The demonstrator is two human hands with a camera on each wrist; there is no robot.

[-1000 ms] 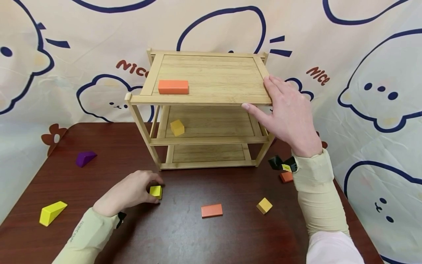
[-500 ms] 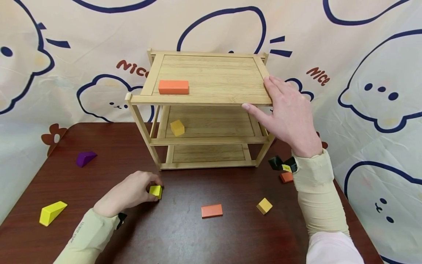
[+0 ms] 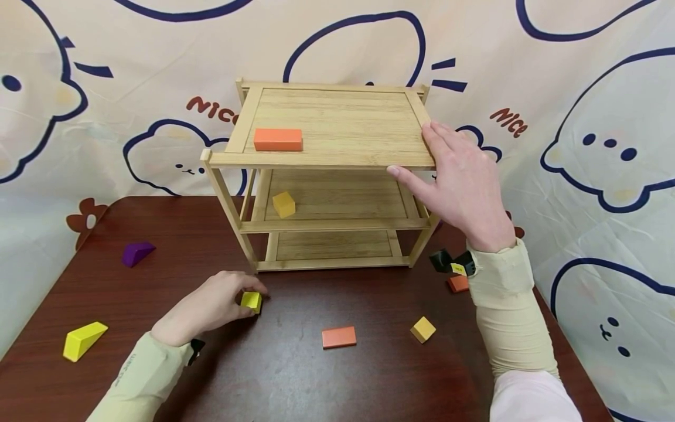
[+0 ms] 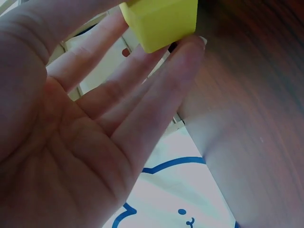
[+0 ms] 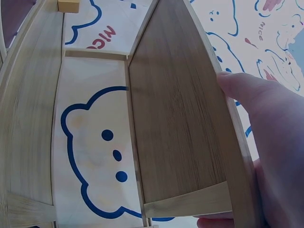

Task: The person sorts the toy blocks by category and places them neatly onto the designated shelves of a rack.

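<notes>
In the head view my left hand (image 3: 211, 308) pinches a small yellow block (image 3: 251, 302) between thumb and fingers, low over the table left of centre. The left wrist view shows that yellow block (image 4: 164, 23) at the fingertips, partly cut off by the top of the frame. My right hand (image 3: 464, 179) grips the right front corner of a three-tier wooden shelf (image 3: 343, 126), thumb at the front edge and fingers on top. An orange rectangular block (image 3: 278, 140) lies on the top tier, and a yellow-orange cube (image 3: 284, 204) sits on the middle one.
On the dark table lie a purple block (image 3: 138, 253), a yellow wedge (image 3: 84, 340), a flat orange block (image 3: 339, 337) and a yellow-orange cube (image 3: 423, 329). Another orange block (image 3: 458, 283) is partly hidden by the right wrist. A printed curtain (image 3: 337, 41) hangs behind.
My left hand and the yellow block have shifted slightly forward and to the right. My right hand has stayed on the shelf corner.
</notes>
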